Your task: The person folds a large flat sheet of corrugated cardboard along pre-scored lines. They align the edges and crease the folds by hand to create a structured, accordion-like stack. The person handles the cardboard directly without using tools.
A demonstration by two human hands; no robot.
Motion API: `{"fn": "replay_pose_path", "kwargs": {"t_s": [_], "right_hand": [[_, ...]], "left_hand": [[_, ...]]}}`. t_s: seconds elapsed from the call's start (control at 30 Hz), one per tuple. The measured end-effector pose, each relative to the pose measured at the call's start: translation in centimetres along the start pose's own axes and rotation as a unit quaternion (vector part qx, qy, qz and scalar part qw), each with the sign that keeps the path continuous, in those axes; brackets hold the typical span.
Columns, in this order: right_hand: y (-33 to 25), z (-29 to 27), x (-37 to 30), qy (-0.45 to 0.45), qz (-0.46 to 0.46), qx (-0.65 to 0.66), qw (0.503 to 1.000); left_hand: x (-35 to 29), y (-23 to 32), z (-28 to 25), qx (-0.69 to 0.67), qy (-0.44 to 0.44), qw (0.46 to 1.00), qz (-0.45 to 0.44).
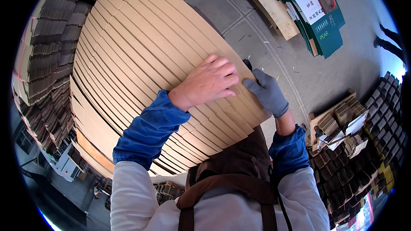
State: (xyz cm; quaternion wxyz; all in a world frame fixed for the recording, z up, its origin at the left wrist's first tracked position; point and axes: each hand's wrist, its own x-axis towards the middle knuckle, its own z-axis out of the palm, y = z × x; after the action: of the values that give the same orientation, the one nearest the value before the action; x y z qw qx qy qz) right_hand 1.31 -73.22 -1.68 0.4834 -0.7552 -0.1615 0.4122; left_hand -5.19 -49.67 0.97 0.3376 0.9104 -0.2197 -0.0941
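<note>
A large spread of overlapping brown cardboard sheets (141, 47) fans out before me, their edges lying in stepped rows. My left hand (209, 81), bare, rests over the sheets near their right side, fingers loosely bent and the thumb apart; nothing shows in it. At the right edge of the spread, my right hand (269, 94) wears a grey glove. Its thumb lies over the border of a cardboard sheet (244, 98) and its fingers close round the edge, partly hidden. Blue sleeve covers wrap both forearms.
Tall stacks of cardboard (51, 38) stand at the left. Printed green and white cartons (321, 30) lie flat beside a wooden board (269, 8) at upper right. More bundled stacks (338, 167) and a wooden tray (317, 124) are at lower right. Another person's legs (389, 40) show at the far right.
</note>
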Motion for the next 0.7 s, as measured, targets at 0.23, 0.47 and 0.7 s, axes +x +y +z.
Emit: {"fn": "replay_pose_path", "kwargs": {"t_s": [0.23, 0.47, 0.7], "right_hand": [[0.3, -0.1, 0.1, -0.001, 0.008, -0.001, 1.0], [0.5, -0.2, 0.6, -0.027, 0.028, -0.004, 0.999], [-3.5, 1.5, -0.3, 0.1, 0.031, -0.201, 0.974]], "left_hand": [[0.2, 0.1, -0.1, -0.001, -0.009, 1.0, -0.002], [-0.2, -0.1, 0.5, 0.007, -0.01, 1.0, -0.002], [-3.2, -1.5, -3.9, 0.072, 0.061, 0.994, -0.061]]}}
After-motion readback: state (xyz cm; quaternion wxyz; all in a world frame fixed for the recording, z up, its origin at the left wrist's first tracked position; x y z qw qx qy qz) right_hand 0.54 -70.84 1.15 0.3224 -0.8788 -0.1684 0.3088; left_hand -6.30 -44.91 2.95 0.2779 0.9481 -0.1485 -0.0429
